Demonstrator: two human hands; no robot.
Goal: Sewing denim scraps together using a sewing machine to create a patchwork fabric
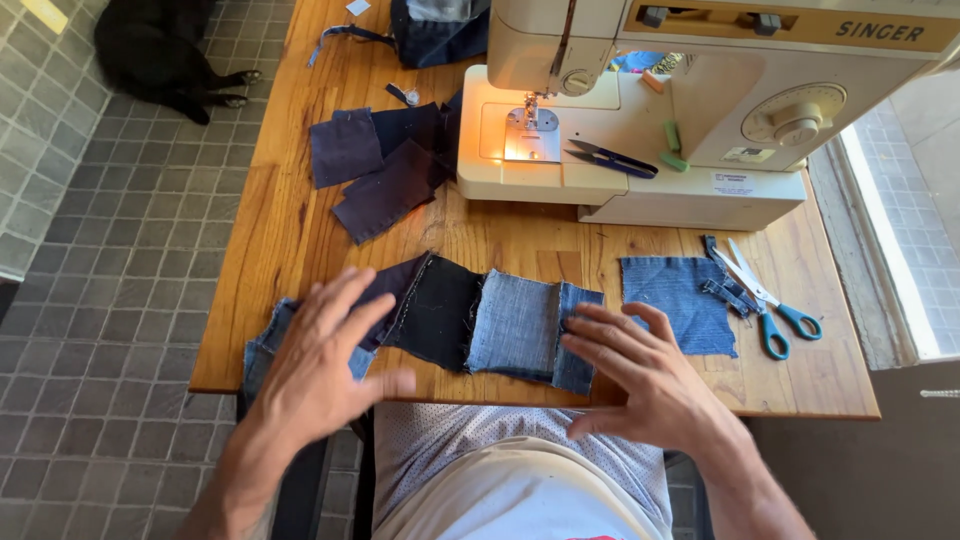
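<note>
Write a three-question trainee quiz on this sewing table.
1. True or false: the right hand rests its fingers on the pieced denim strip.
2. Which lies nearest the teal-handled scissors? A) blue denim square B) dark fabric pieces C) thread snips
3. On what do the thread snips lie?

Key: 1 true. 2 A. 3 the bed of the sewing machine.

Bare forearms, no sleeves; white shirt with red mark at hem; grey dotted mesh shorts.
</note>
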